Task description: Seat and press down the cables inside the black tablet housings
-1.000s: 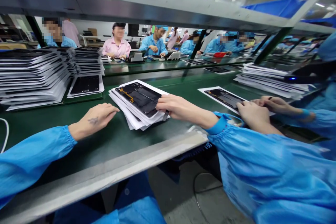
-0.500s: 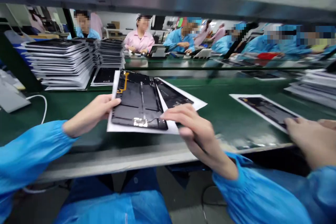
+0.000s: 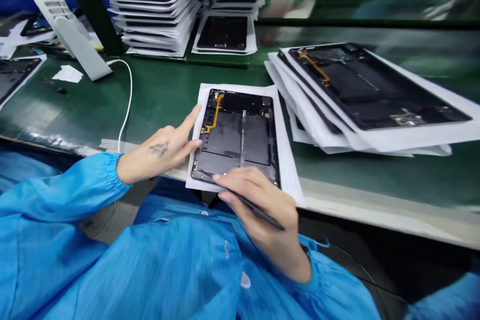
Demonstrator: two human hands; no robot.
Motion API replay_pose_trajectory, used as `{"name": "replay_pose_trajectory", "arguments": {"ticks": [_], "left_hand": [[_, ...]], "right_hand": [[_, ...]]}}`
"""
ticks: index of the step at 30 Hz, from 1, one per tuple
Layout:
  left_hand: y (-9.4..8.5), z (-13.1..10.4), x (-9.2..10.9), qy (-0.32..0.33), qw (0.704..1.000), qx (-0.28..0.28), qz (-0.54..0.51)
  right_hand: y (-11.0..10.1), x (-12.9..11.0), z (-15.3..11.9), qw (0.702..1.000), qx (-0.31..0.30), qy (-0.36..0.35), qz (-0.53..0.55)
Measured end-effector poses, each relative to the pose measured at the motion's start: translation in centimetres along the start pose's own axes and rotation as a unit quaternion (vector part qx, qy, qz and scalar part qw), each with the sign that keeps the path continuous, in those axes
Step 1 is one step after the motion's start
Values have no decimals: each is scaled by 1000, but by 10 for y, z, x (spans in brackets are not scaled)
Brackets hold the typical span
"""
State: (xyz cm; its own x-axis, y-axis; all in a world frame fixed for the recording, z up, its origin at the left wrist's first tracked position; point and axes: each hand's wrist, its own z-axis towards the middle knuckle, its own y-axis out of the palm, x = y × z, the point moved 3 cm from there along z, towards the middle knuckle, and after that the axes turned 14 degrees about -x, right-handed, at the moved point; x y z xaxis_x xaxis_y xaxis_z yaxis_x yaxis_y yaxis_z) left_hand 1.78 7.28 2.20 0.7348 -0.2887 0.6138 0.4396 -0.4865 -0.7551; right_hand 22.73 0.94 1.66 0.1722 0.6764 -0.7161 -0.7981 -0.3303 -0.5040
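Observation:
An opened tablet (image 3: 257, 135) with dark batteries and an orange flex cable lies on a white sheet (image 3: 290, 180) at the bench's front edge. My left hand (image 3: 165, 152) is open at its left side, fingers apart, with the index finger on the sheet's edge and the thumb at the tablet's rim. Over the lower part of the tablet, my right hand (image 3: 262, 205) is closed on dark tweezers (image 3: 262, 214). Their thin tip reaches the tablet's lower left corner; whether it touches any part there I cannot tell.
Right of me lies an uneven pile of opened tablets (image 3: 375, 85) on white sheets. Tall stacks of sheeted tablets (image 3: 157, 10) stand at the back. A white stand (image 3: 80, 47) with a white cable (image 3: 129, 95) is at left, near a scrap of paper (image 3: 68, 74).
My view has swung down and left. The tablet, gripped at its left edge before, now lies flat; my left hand has loosened, and my right hand has moved to the tablet's lower edge with the tweezers.

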Motion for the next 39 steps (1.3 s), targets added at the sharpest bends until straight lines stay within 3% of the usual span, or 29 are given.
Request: {"name": "replay_pose_trajectory", "arguments": {"ticks": [3, 5, 8, 16, 21, 24, 29, 32, 34, 36, 38, 39], "left_hand": [[-1, -16, 1, 56, 979, 87, 175], [5, -23, 3, 120, 973, 95, 171], [15, -27, 3, 169, 976, 58, 128], [17, -17, 5, 157, 983, -8, 94], [22, -19, 5, 153, 985, 8, 77], [13, -24, 9, 136, 987, 40, 79], [-37, -23, 16, 96, 970, 141, 174], [-85, -2, 27, 130, 918, 202, 316], [-129, 20, 46, 128, 850, 270, 434], [-182, 38, 73, 84, 776, 356, 514], [-235, 50, 104, 55, 734, 433, 519], [-261, 55, 118, 33, 729, 461, 504]], "right_hand": [[12, 8, -3, 999, -8, -5, -33], [15, 10, -5, 998, -5, -17, -58], [14, 10, -5, 998, 9, -14, -67], [8, 10, -8, 997, 49, 18, -48], [10, 12, -12, 997, 67, 16, -40], [2, 14, -19, 992, 123, 11, -24], [-29, 15, -29, 978, 195, 37, -60], [-45, 22, -29, 974, 199, 48, -98], [-50, 31, -26, 974, 199, 37, -105], [-52, 41, -23, 975, 196, 25, -103], [-51, 49, -21, 976, 195, 11, -99], [-50, 52, -22, 976, 195, 4, -96]]}}
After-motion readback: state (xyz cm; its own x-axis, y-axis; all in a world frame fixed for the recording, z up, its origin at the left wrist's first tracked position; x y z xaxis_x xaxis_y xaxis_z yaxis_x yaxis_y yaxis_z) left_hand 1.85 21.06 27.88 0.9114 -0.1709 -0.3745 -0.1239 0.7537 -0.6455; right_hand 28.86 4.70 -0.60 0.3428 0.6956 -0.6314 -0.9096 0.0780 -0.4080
